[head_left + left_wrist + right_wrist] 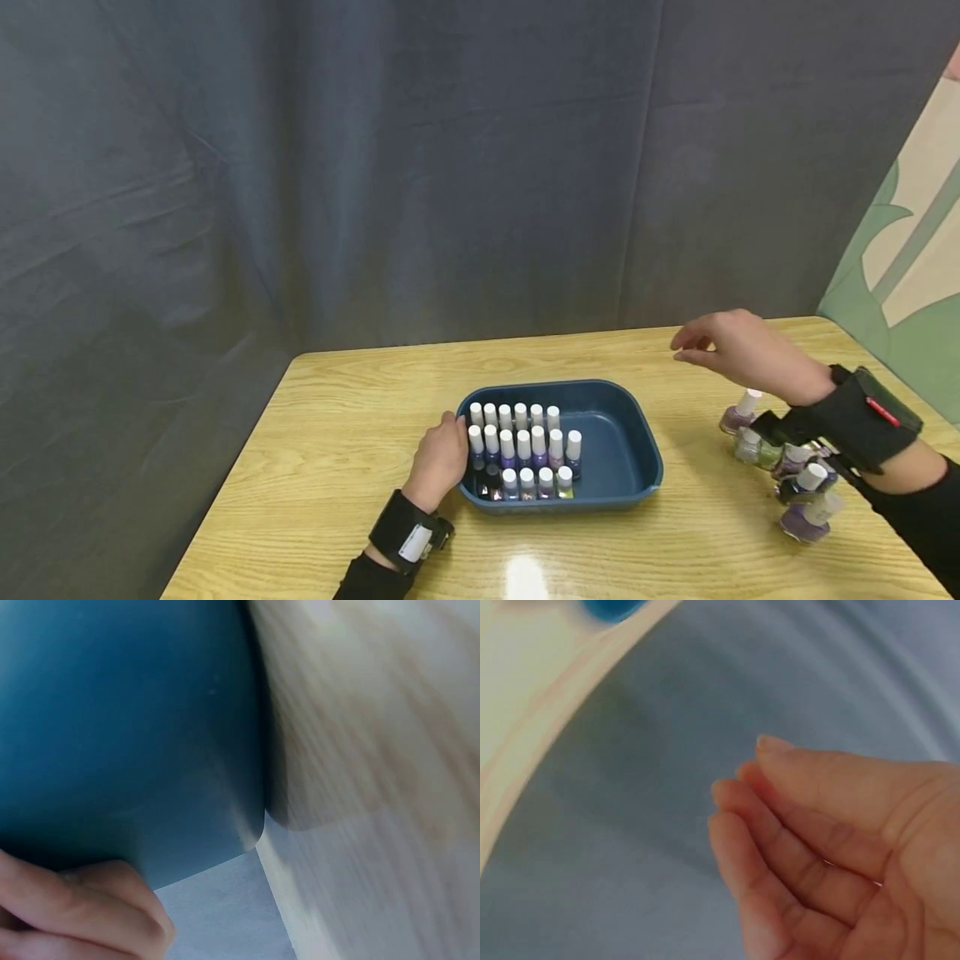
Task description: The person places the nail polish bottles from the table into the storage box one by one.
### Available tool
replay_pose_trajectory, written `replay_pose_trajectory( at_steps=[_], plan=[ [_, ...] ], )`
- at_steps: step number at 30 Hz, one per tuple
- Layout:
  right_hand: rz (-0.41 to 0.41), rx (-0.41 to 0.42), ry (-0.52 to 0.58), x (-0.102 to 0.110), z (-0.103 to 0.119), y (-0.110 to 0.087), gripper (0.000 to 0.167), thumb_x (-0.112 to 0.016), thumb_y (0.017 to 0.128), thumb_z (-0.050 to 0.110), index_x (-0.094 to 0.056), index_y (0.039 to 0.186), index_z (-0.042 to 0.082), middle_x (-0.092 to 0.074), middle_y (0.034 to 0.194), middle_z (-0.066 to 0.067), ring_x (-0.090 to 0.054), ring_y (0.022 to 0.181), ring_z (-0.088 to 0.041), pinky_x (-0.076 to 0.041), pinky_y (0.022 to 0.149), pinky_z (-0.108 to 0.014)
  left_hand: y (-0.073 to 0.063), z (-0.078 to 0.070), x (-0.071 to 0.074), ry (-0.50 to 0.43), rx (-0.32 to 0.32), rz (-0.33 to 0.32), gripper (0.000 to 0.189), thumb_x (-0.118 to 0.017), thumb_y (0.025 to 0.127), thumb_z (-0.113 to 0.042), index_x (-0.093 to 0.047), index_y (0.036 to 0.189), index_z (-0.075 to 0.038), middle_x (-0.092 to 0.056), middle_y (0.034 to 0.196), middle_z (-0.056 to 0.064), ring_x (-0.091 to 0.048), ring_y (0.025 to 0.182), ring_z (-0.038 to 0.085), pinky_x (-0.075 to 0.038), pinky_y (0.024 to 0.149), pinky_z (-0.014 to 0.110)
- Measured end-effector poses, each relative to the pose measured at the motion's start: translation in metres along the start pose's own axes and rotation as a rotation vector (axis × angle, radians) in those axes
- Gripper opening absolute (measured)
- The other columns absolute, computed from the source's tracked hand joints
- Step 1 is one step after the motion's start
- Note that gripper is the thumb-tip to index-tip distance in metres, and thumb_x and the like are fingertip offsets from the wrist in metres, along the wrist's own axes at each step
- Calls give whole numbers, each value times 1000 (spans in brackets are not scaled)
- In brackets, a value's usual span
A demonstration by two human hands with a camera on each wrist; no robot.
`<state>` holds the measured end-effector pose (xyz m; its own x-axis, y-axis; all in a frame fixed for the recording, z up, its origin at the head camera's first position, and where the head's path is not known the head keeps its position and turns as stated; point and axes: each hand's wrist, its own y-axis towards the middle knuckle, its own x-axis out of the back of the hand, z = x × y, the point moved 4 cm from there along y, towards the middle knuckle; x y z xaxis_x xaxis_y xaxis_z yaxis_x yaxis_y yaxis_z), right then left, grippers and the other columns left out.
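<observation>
A dark blue plastic bin (611,454) stands on the table with several nail polish bottles (538,446) upright in rows in its left and middle part. Most have white caps; a couple at the front left have black ones. My left hand (438,458) grips the bin's left rim, and its bent fingers (112,907) lie against the outer wall in the left wrist view. Raised in the air right of the bin, my right hand (742,346) holds nothing. Its fingers (739,855) are loosely bent, with the thumb close by.
A cluster of loose nail polish bottles (806,521) lies on the wooden table (337,450) at the right, partly hidden under the right wrist's camera band (855,421). Behind the table hangs a dark grey curtain (480,183). A patterned cloth (915,267) shows at the far right.
</observation>
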<state>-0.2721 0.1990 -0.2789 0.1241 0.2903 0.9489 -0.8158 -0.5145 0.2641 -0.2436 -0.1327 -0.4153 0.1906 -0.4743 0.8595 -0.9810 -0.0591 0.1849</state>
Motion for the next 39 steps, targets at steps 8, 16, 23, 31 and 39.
replay_pose_trajectory(
  at_steps=[8,16,23,31,39],
  plan=[
    [167,-100,-129,-23,-59,-32,12,-75,70,9,-68,80,7,-66,74,1,-56,60,-9,-45,53,-29,-1,1,1,9,5,-6,26,-38,98,-18,-51,89,2,-59,69,20,-63,67,35,-45,48,40],
    [285,-166,-112,-39,-80,-43,14,-74,72,13,-67,82,7,-65,75,1,-54,61,-10,-42,52,-29,-3,0,2,1,5,-6,26,-38,98,-17,-51,88,3,-59,68,21,-63,66,35,-45,49,41],
    [293,-160,-130,-42,-83,-43,8,-71,74,9,-66,80,7,-62,72,1,-52,60,-10,-42,52,-30,-3,0,1,2,6,-4,26,-38,98,-17,-52,87,3,-59,68,20,-63,66,35,-45,49,40],
    [204,-97,-155,-34,-75,-37,4,-69,76,6,-66,78,6,-63,71,2,-53,59,-9,-45,53,-30,-2,1,-1,14,-22,-42,27,-39,98,-18,-51,82,1,-58,64,21,-63,64,38,-44,48,43],
    [37,-5,-188,-10,-24,-24,4,-70,77,10,-67,79,11,-61,69,7,-49,58,-5,-41,53,-25,-1,1,-1,12,-21,-45,27,-39,97,-18,-51,82,1,-58,65,21,-63,65,37,-44,48,43]
  ],
)
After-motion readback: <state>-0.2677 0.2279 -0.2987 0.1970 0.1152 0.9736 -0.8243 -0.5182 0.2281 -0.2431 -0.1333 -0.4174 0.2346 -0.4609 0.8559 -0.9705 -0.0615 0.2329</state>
